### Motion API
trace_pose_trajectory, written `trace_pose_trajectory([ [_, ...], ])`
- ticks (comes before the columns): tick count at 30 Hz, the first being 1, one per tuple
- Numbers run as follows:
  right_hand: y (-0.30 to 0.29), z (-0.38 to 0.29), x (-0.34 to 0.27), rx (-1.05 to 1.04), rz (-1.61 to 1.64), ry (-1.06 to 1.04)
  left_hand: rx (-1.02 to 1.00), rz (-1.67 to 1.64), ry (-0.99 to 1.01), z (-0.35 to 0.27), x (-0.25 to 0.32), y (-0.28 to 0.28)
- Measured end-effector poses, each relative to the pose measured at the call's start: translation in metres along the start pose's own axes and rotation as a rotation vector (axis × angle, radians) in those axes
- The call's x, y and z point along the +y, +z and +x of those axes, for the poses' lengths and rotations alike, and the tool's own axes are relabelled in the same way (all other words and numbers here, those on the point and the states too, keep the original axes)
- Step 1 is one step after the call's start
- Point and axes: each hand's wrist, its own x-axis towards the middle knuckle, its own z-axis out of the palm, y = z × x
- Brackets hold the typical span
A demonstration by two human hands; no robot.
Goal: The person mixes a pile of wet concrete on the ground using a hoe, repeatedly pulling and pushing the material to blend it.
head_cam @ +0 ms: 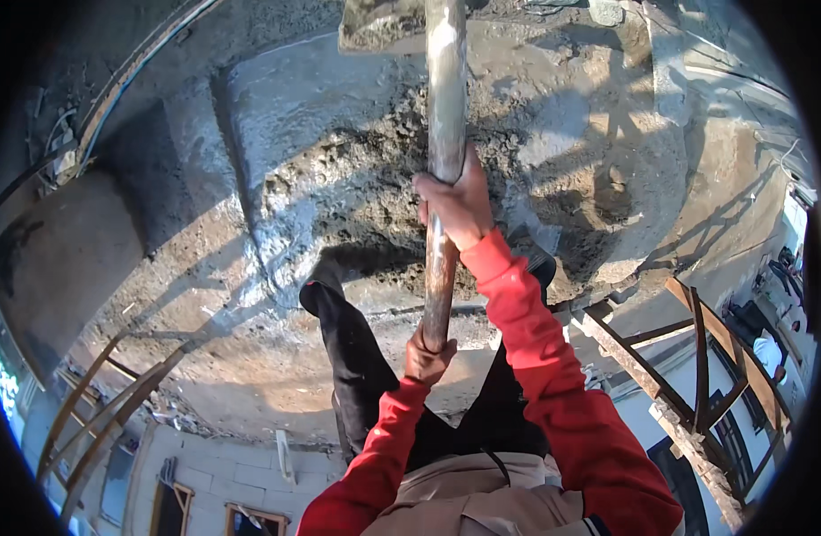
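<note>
A long round wooden pole [447, 94] runs from between my legs up past the top edge of the view; what its far end joins is not clear. My left hand [427, 358] is closed round its near end. Further up, my right hand [459, 201] grips the same pole, with the thumb across it. Under and around the pole lies a rough patch of wet mortar or concrete [377, 174], lumpy in the middle and smoother at its sides. Near the top, a flat, mud-smeared blade or board [384, 27] sits beside the pole.
My boots stand at the mortar's near edge. Wooden frames rise at the lower left [109, 409] and lower right [698, 362]. A blue hose or cable [126, 84] curves at the upper left. A block wall [229, 462] lies below, and people are at the far right.
</note>
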Motion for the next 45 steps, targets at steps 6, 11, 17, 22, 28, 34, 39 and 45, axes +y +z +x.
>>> trace_pose_trajectory([
  [6,-0.020,0.059,0.114,0.025,-0.358,0.321,-0.062,-0.376,-0.214,0.004,-0.005,0.018],
  [11,-0.097,0.009,0.236,0.014,-0.197,0.704,0.037,-0.114,-0.543,-0.059,-0.014,0.046],
  [17,-0.104,-0.006,0.167,0.073,0.164,0.824,-0.127,-0.010,-0.457,-0.087,0.139,0.031],
  [22,-0.083,-0.031,0.103,0.287,0.425,0.560,-0.389,0.361,-0.345,-0.090,0.176,-0.073],
  [28,-0.018,0.054,0.141,0.434,0.643,0.509,-0.022,1.164,0.116,0.090,0.079,-0.213],
  [34,-0.091,0.066,0.065,0.473,0.380,0.110,-0.115,0.903,0.247,0.145,0.055,-0.097],
  [39,-0.143,0.041,0.005,0.510,0.116,-0.006,-0.286,0.530,0.254,0.098,0.057,0.006],
  [45,-0.106,0.000,0.186,0.458,-0.092,0.595,-0.245,0.274,-0.495,-0.012,-0.023,-0.024],
])
